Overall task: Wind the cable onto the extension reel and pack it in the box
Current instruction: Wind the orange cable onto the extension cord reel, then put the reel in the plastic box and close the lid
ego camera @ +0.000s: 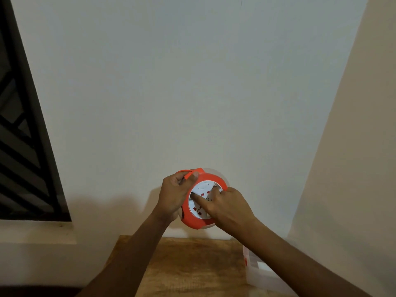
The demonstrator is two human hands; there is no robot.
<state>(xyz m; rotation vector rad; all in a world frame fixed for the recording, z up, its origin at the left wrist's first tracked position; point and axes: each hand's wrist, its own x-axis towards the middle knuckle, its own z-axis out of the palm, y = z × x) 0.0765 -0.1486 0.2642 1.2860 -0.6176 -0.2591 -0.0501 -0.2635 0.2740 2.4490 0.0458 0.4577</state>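
nearest the camera lies a brown wooden tabletop [192, 266] with a mottled grain, its far edge meeting the wall. on its right side rests a translucent plastic box [260, 273] with a small red mark on its wall, partly hidden behind the right forearm. both bare forearms reach up and forward from the bottom of the view, held above the table. between them, in the air in front of the wall, is the round orange extension reel with a white socket face [202, 200], tilted toward the camera. the left hand [174, 194] is clenched around the reel's left rim, thumb near the orange handle tab at the top. the right hand [225, 205] lies over the white face with fingers curled, index finger pressed flat across the sockets. beyond stands a plain pale wall [192, 82], a cream side wall at the right, and at far left a dark window with black diagonal bars [19, 146] above a pale sill.
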